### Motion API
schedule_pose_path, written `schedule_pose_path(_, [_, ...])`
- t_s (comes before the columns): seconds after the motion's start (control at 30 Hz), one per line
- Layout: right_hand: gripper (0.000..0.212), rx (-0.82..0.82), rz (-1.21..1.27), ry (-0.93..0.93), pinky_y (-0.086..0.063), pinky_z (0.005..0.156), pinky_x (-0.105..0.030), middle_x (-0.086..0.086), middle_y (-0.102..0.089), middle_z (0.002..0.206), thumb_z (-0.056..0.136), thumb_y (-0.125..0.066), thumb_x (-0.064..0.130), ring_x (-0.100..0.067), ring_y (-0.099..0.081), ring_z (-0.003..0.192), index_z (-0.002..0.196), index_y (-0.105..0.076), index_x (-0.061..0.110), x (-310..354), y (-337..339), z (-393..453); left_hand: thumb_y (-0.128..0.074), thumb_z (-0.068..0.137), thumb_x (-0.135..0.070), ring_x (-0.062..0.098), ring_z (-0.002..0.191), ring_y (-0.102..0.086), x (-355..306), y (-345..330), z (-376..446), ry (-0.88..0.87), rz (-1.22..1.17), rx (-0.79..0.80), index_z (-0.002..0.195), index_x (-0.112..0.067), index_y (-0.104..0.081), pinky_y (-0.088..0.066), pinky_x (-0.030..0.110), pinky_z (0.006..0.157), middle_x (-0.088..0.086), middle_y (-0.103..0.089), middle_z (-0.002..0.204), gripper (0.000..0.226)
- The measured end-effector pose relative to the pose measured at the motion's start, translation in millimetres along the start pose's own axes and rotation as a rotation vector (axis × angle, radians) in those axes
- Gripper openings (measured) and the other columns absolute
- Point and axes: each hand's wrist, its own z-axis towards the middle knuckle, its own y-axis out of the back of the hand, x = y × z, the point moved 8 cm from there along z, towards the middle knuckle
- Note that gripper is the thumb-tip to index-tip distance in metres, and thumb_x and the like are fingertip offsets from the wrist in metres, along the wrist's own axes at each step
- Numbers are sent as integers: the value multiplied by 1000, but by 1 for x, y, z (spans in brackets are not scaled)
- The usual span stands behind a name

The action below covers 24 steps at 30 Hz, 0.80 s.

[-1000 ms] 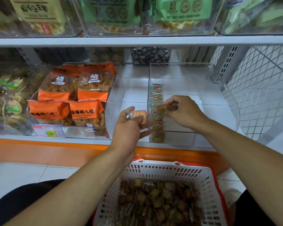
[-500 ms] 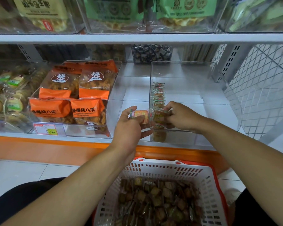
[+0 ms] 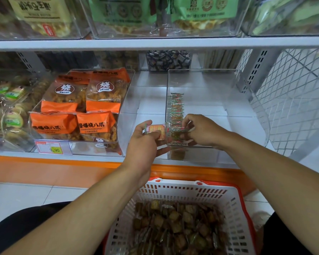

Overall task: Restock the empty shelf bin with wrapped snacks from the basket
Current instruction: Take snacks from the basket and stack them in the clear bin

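Observation:
A clear plastic bin point(image 3: 247, 107) stands on the lower shelf. A row of wrapped snacks point(image 3: 176, 109) lines its left wall. My right hand point(image 3: 203, 131) is inside the bin near the front and pinches a wrapped snack point(image 3: 177, 134) at the near end of that row. My left hand point(image 3: 145, 142) is just outside the bin's left wall and holds another wrapped snack point(image 3: 156, 130) between thumb and fingers. Below, a white basket point(image 3: 234, 208) with a red rim holds several brown wrapped snacks point(image 3: 179, 225).
A clear bin with orange snack bags point(image 3: 81, 111) and a 9.90 price tag point(image 3: 52, 147) sits to the left. A bare gap of shelf point(image 3: 149, 100) separates the two bins. A wire mesh panel point(image 3: 298, 100) closes the right side. The upper shelf point(image 3: 155, 44) overhangs.
My right hand has come down and toward the front of the bin, bringing its snack to the near end of the row. My left hand has stayed put with its snack.

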Motion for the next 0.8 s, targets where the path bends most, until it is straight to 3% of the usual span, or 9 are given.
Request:
schedule_pose_path(0.17, [28, 1, -7, -12, -61, 83, -46, -5, -69, 109, 90, -69, 2, -23, -69, 94, 104, -61, 25, -1, 3, -3, -41, 104, 0, 27, 88, -75, 0, 0, 1, -4, -8, -5, 133, -21, -53, -58, 28, 55, 12, -73, 104, 37])
schedule_pose_path(0.23, [26, -10, -24, 4, -59, 80, -37, -5, -69, 113, 87, -75, 8, -21, -66, 95, 107, -66, 23, 0, 4, -3, -41, 104, 1, 27, 89, -76, 0, 0, 1, -3, -16, -5, 133, -20, -53, -58, 27, 55, 13, -73, 104, 37])
schedule_pose_path(0.3, [27, -20, -81, 1, -49, 68, -26, -2, -68, 108, 83, -81, 19, -14, -61, 84, 108, -72, 21, 1, 3, -3, -42, 105, -1, 31, 96, -75, 0, -1, 1, 0, -12, -6, 133, -20, -53, -58, 27, 55, 15, -72, 112, 36])
schedule_pose_path(0.37, [24, -4, -110, -28, -50, 64, -28, 3, -69, 101, 85, -80, 26, -11, -59, 74, 107, -75, 21, 1, 2, -3, -42, 105, -1, 33, 101, -73, 1, -1, 1, 0, -12, -5, 133, -20, -52, -58, 26, 55, 16, -70, 117, 36])
schedule_pose_path(0.47, [23, 93, 18, -86, -59, 65, -30, -1, -72, 94, 95, -66, 38, -18, -67, 78, 103, -76, 18, -1, -7, -4, -43, 105, -1, 34, 102, -73, 1, -1, 1, -6, -5, -6, 133, -20, -52, -58, 26, 55, 16, -70, 116, 35])
schedule_pose_path(0.57, [19, 51, 34, -112, -62, 70, -35, -9, -72, 93, 102, -57, 29, -23, -70, 80, 93, -69, 18, -2, -5, -4, -43, 104, -1, 36, 103, -72, 1, 0, 1, -6, -10, -11, 133, -20, -52, -57, 26, 54, 18, -69, 117, 36])
schedule_pose_path(0.67, [13, -27, 12, -123, -63, 73, -39, -9, -71, 93, 96, -67, 20, -25, -71, 82, 85, -61, 18, -2, -1, -2, -43, 104, -1, 32, 98, -74, 1, 0, 0, -2, -6, -9, 134, -21, -53, -58, 27, 55, 18, -68, 119, 37])
schedule_pose_path(0.8, [26, -59, -69, -88, -57, 65, -37, -3, -68, 77, 87, -77, 25, -24, -69, 72, 75, -55, 22, 5, -3, 0, -46, 104, -2, 26, 90, -74, -1, 0, -2, -18, -12, 11, 136, -20, -50, -59, 27, 58, 17, -69, 118, 37])
